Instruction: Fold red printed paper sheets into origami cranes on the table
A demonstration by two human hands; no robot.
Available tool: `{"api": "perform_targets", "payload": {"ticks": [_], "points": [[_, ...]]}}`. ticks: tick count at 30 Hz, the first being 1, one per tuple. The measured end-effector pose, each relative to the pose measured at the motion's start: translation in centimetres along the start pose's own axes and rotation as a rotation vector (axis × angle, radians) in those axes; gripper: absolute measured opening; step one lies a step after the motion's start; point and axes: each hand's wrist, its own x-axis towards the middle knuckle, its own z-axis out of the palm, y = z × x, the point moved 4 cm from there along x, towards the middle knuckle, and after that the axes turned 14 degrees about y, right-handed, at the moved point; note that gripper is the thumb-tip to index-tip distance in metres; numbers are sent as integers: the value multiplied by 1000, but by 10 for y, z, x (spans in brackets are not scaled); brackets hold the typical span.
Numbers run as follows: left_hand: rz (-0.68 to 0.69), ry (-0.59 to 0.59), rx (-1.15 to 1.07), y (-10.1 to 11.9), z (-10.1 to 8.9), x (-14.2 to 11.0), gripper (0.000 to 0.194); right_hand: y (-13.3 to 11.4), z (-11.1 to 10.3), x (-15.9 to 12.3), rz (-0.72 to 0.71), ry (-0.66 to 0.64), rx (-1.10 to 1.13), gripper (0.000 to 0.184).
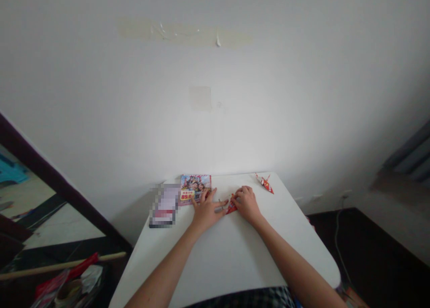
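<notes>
Both of my hands rest on a white table [235, 249] near its far edge. My left hand [206, 209] lies flat with fingers spread, pressing down on a small folded red paper piece [231, 207]. My right hand [247, 202] has its fingers curled and pinches the same red paper from the right. A finished folded red paper figure [265, 183] lies on the table beyond my right hand.
A colourful printed leaflet [195, 188] lies by the wall, just beyond my left hand. A blurred-out flat object [164, 206] sits at the table's left edge. On the floor at left are a wooden stick [60, 265] and a pile of bags [67, 285].
</notes>
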Motion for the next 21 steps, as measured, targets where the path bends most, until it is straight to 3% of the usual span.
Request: {"api": "perform_targets", "payload": {"ticks": [13, 21], "points": [[7, 71, 58, 3, 4, -1, 35, -2, -1, 3, 25, 3, -68, 11], [-20, 76, 72, 5, 4, -2, 36, -1, -2, 3, 103, -3, -110, 23]]}}
